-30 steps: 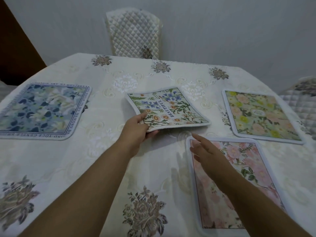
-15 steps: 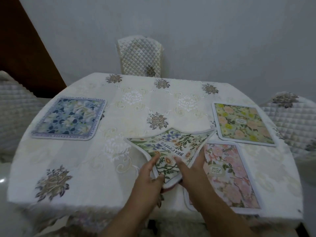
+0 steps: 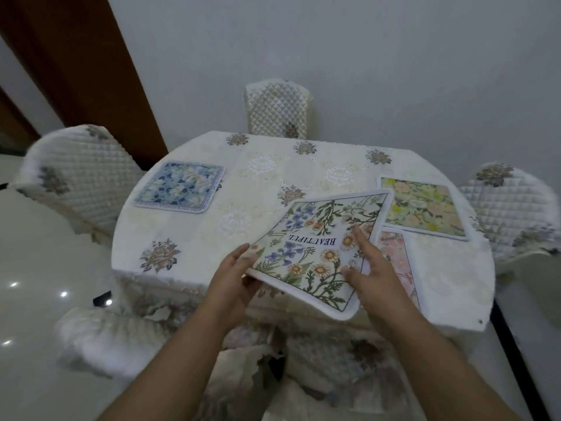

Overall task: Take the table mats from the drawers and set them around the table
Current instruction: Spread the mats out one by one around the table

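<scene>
The flower mat (image 3: pixel 315 253) is tilted over the worktop's (image 3: pixel 194 238) near edge, partly above the pink mat (image 3: pixel 394 256). The left grip (image 3: pixel 233 278) pinches its corner to carry it. The right grip (image 3: pixel 370 268), fingers straight on top, seemingly steadies it.

Single head-worn wide-angle view. Looks forward and down from above the near edge of the desk (image 3: pixel 188 238), close; chair (image 3: pixel 277 112) opposite.
</scene>
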`<state>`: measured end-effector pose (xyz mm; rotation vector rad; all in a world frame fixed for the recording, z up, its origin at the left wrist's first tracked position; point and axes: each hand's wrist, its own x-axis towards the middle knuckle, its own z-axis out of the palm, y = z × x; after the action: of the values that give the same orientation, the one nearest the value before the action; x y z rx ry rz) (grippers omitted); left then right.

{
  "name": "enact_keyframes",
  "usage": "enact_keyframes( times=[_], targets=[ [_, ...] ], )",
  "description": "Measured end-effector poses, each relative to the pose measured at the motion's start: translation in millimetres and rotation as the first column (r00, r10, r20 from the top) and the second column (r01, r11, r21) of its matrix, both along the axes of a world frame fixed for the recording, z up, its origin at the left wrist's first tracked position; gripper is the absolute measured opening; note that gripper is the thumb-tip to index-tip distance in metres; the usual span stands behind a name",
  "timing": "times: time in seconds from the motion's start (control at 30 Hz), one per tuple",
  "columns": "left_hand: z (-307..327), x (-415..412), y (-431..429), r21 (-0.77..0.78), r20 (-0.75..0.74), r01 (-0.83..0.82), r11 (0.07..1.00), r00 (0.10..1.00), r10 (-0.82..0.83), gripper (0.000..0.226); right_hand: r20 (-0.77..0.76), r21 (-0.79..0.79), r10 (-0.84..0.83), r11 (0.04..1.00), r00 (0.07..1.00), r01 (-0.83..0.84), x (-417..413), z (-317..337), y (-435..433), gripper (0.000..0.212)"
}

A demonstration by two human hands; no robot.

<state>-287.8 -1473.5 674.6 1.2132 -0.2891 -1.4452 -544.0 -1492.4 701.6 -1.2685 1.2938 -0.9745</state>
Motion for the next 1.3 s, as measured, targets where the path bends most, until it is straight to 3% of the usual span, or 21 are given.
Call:
enact_keyframes(
  times=[0.07,0.2,0.4,0.53,0.67,0.77,0.9,1.03,1.3],
  targets=[
    [11.4,17.7,13.7,0.003,0.000,0.030,1.000,1.000,-0.030,0.025,0.086,0.033,0.040,0.999,0.996,-0.043,-17.3,7.6,10.3,0.082],
    [40.3,53.4,48.1,-0.025,0.101,0.224,0.974,0.970,-0.220,0.031,0.088,0.049,0.075,0.996,0.993,-0.079,-34.3,29.7,33.7,0.084],
    [59.4,87.4,77.0,-0.023,0.233,0.476,0.879,0.858,-0.458,0.036,0.142,0.077,0.182,0.978,0.973,-0.194,-2.4,49.8,60.4,0.079],
    [56.8,125.1,75.0,-0.056,0.379,0.426,0.903,0.846,-0.375,0.041,0.041,0.027,0.163,0.986,0.986,-0.164,47.7,50.9,60.8,0.078],
    [48.4,179.1,58.3,-0.087,0.536,0.394,0.915,0.793,-0.290,0.042,-0.228,-0.128,0.078,0.986,0.970,-0.109,111.0,41.0,54.7,0.064],
    [41.5,225.7,45.8,-0.094,0.556,0.395,0.914,0.782,-0.281,0.046,-0.263,-0.094,-0.048,0.995,0.964,0.023,161.3,32.7,48.0,0.055],
    [22.7,282.0,23.1,-0.086,0.601,0.438,0.895,0.739,-0.304,0.048,-0.404,-0.097,-0.097,0.993,0.910,0.063,222.0,18.0,37.7,0.056],
    [6.5,311.5,4.0,-0.028,0.628,0.498,0.867,0.683,-0.372,0.044,-0.457,-0.028,-0.060,0.998,0.887,0.053,255.0,4.1,32.4,0.067],
    [-22.2,310.8,-46.2,0.033,0.585,0.513,0.858,0.686,-0.433,0.044,-0.580,0.026,-0.020,0.999,0.815,0.043,256.3,-21.9,-16.9,0.074]
  ],
)
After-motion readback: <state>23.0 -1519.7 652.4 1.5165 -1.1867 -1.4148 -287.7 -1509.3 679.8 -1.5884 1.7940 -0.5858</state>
